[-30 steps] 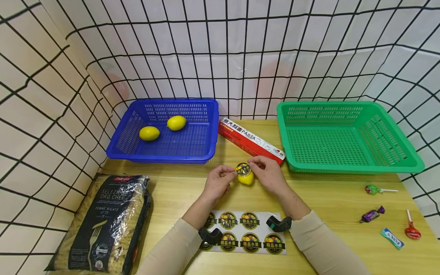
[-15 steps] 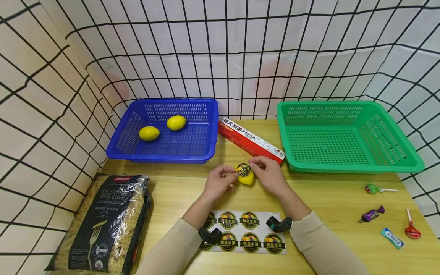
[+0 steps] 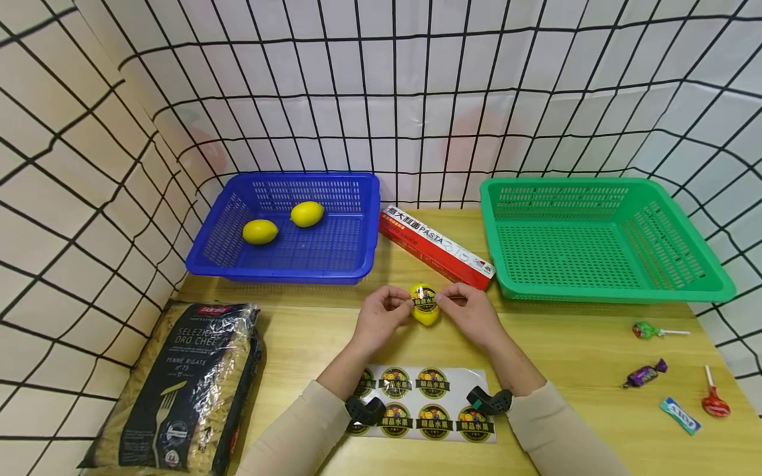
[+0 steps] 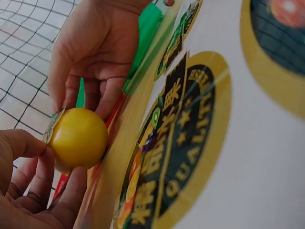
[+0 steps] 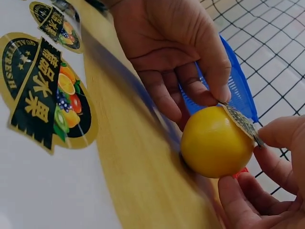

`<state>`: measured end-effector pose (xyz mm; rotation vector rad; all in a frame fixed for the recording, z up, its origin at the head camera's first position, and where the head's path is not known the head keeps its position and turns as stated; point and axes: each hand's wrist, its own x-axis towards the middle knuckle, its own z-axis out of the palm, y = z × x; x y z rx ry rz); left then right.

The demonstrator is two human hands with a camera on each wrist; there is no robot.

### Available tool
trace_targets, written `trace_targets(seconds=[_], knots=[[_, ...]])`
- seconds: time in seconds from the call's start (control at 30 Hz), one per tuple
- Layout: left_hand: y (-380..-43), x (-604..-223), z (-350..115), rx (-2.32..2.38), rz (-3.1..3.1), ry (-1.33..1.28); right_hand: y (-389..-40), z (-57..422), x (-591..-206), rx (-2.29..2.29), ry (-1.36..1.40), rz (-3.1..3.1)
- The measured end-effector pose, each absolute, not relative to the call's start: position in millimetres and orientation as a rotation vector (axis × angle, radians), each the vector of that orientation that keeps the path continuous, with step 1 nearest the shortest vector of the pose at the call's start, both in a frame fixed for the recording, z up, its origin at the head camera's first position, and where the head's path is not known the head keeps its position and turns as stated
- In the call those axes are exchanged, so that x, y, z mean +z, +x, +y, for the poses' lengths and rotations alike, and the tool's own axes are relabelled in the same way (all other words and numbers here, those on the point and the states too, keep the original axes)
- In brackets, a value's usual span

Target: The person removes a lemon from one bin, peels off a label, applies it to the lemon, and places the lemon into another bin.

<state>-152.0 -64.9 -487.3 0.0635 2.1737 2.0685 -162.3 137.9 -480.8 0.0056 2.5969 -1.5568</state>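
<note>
Between my two hands on the wooden table stands a yellow lemon. Over its upper side lies a round black-and-gold fruit sticker. My left hand pinches the sticker's left edge between thumb and index finger. At the opposite edge my right hand pinches it the same way. Both wrist views show the sticker lying against one side of the lemon, its edges standing a little off the skin. Other fingers of both hands rest around the fruit.
A sticker sheet lies under my wrists. Behind stand a blue basket with two lemons, a red pasta box and a green basket. A penne bag lies left; wrapped candies and lollipops lie right.
My right hand has come slightly down toward me. The sticker, slanted up to the right before, now sits nearly level on the lemon. My left hand has hardly moved.
</note>
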Motion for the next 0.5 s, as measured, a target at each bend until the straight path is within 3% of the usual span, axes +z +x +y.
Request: trace_targets(seconds=[0.5], knots=[[-150.4, -478.8, -64.1, 2.167, 2.243, 0.141, -153.2, 137.7, -469.2, -1.773, -0.151, 2.514]])
